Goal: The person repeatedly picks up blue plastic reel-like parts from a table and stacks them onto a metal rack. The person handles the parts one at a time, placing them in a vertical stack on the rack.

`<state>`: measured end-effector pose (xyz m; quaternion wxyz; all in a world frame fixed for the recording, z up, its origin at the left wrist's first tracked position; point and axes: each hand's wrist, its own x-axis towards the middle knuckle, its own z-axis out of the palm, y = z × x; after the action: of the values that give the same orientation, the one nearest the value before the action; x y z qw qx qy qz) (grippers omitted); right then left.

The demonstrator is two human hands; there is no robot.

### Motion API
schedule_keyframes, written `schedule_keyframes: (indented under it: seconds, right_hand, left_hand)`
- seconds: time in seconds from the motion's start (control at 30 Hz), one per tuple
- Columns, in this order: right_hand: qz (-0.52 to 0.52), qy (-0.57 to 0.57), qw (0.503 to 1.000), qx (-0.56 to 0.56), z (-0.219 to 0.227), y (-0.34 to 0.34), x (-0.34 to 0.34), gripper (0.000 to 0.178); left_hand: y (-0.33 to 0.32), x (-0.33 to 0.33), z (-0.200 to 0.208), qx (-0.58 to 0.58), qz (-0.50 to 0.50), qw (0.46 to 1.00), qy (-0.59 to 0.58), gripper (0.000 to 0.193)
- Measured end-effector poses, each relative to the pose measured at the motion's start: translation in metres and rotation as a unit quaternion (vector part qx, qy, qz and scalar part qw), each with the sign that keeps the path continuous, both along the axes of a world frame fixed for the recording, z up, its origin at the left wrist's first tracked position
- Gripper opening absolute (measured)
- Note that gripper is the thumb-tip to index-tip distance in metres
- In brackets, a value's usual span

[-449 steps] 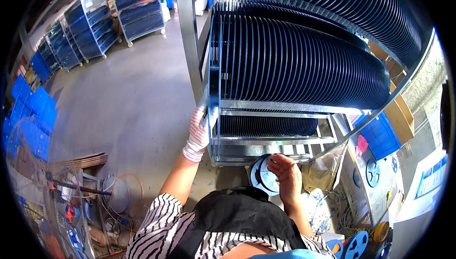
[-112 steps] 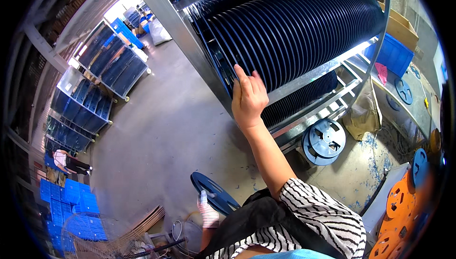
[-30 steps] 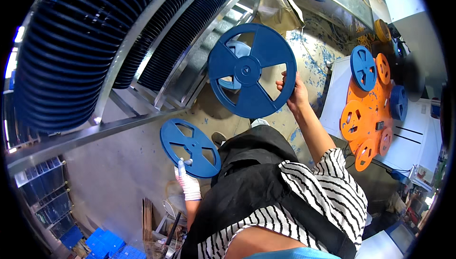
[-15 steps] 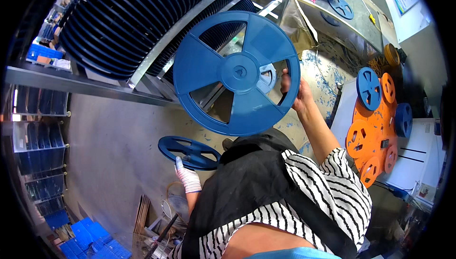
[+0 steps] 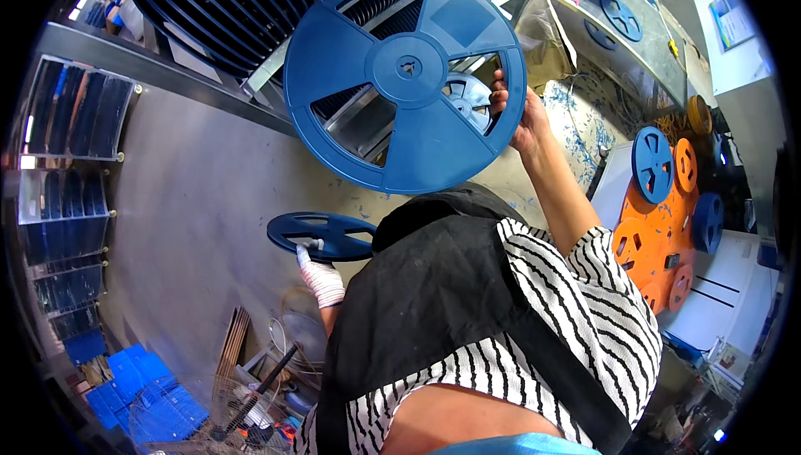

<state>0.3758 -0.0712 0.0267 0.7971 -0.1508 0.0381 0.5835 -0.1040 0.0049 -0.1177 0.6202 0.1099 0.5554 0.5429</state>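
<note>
A large blue plastic reel (image 5: 434,142) with fan-shaped openings is held up in front of me, its round face toward me. My right hand (image 5: 519,115) is closed round its right rim, the fingers passing through an opening. Lower at the left, my left hand (image 5: 319,278), in a white glove, grips a second blue reel (image 5: 288,228) by its near rim. That reel is tilted nearly flat, and my dark apron (image 5: 434,296) hides its right end. The two reels are apart.
A metal rack (image 5: 167,67) packed with dark blue reels stands ahead and left. To the right is an orange panel (image 5: 651,226) carrying orange and blue reels. A workbench (image 5: 642,63) is at the far right. Blue crates (image 5: 150,397) and a wire fan guard (image 5: 188,417) lie lower left.
The large reel in my right hand has risen and shifted slightly left in view, overlapping the rack more. The left hand's reel also sits a little higher and flatter. Both grips stay closed.
</note>
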Motion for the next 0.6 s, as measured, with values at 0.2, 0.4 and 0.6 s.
schedule_keyframes:
  seconds: [0.2, 0.4, 0.6]
  right_hand:
    - [0.016, -0.014, 0.999, 0.031, 0.002, 0.001, -0.004, 0.025]
    - [0.02, 0.007, 0.999, 0.037, -0.007, -0.003, -0.003, 0.027]
    - [-0.084, -0.142, 0.981, 0.101, 0.072, -0.025, -0.022, 0.039]
  left_hand:
    - [-0.004, 0.004, 0.011, 0.002, 0.024, 1.0, -0.009, 0.025]
    - [-0.004, 0.021, 0.043, -0.025, 0.029, 0.998, 0.044, 0.025]
    - [-0.002, 0.002, 0.025, 0.007, -0.016, 0.999, 0.047, 0.029]
